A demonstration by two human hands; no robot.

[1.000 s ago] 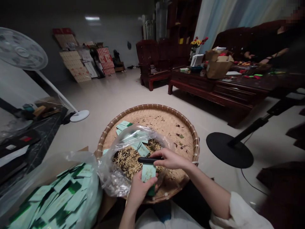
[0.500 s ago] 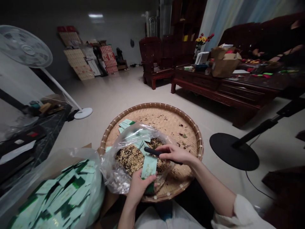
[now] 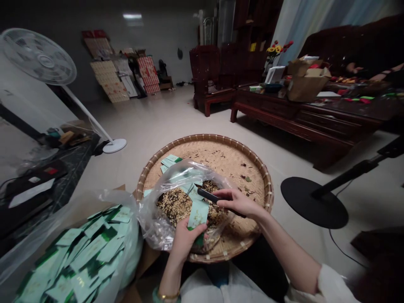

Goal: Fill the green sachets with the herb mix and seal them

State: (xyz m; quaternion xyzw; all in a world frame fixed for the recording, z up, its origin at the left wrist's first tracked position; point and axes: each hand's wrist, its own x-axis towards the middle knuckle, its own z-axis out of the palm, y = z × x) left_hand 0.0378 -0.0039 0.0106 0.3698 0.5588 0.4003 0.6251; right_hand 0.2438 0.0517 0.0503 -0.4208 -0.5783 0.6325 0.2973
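My left hand (image 3: pixel 185 240) is closed on the lower end of a pale green sachet (image 3: pixel 198 213) with small printed marks. My right hand (image 3: pixel 238 203) grips a black-handled tool (image 3: pixel 208 196) just above the sachet; its kind does not show clearly. Under both hands lies an open clear plastic bag (image 3: pixel 151 233) on a round woven bamboo tray (image 3: pixel 269 185). Inside it, a loose mix of pale grains and dark bits (image 3: pixel 175 205) lies with more green sachets. A few green sachets (image 3: pixel 170 160) rest on the tray behind the bag.
A large clear bag of green sachets (image 3: pixel 91 252) stands at my left. A white fan (image 3: pixel 113 145) is beyond it, and a black round stand base (image 3: pixel 314 202) is at right. Further back are a dark wooden table (image 3: pixel 284 109) and a person's hands (image 3: pixel 355 68).
My view has shifted slightly, so the scene sits a little further right and higher. The black-handled tool is tilted more steeply near the sachet. Both hands keep their holds.
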